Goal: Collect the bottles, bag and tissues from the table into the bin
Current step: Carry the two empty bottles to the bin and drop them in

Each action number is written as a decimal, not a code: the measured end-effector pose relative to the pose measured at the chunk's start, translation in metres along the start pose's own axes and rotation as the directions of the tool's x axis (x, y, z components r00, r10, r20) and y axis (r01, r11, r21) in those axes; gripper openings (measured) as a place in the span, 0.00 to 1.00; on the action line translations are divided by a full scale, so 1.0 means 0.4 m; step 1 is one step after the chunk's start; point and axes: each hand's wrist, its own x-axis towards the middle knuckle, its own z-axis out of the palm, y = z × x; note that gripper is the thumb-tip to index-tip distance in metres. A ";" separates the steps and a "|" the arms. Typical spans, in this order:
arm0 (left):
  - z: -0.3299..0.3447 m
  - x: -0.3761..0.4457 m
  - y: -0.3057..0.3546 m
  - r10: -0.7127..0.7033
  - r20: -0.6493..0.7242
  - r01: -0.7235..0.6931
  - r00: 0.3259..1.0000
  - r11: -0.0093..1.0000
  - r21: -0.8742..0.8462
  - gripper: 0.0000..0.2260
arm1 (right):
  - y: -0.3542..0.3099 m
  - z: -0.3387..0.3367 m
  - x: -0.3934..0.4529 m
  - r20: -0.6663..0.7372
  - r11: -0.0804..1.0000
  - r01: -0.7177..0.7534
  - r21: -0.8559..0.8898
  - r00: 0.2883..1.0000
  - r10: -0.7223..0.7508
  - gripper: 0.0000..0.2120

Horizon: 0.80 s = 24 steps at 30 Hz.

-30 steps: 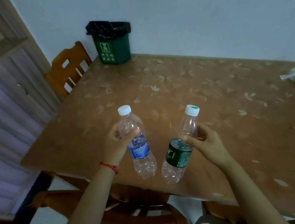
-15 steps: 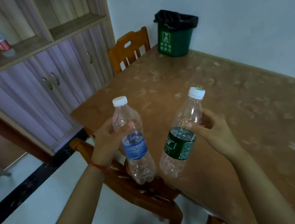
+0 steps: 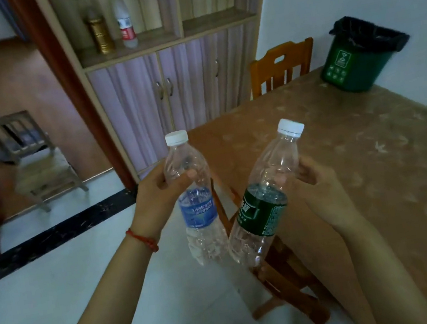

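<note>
The left hand [image 3: 156,197] grips a clear plastic bottle with a blue label [image 3: 194,199] and the right hand [image 3: 321,186] grips a clear plastic bottle with a green label [image 3: 264,201], both held off the near edge of the brown patterned counter [image 3: 362,165]. At the counter's far corner by the pale wall stands a green bin with a black liner [image 3: 357,64], a wooden chair [image 3: 281,65] beside it. A wooden cabinet with lilac doors [image 3: 166,90] stands on the pale tiled floor [image 3: 71,284].

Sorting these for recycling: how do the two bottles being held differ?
The blue-label bottle has a blue wrapper; the green-label bottle has a dark green one. The blue-label bottle is in the left hand and stands nearly upright; the green-label bottle is in the right hand and leans with its cap to the right. Both are clear plastic with white caps, look empty, and are gripped above the label.
</note>
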 end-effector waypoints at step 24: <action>-0.826 -0.027 -0.206 -0.138 -0.388 0.162 0.911 0.986 0.030 0.09 | -0.020 0.869 0.170 0.527 0.991 -0.100 -0.085 0.840 0.130 0.13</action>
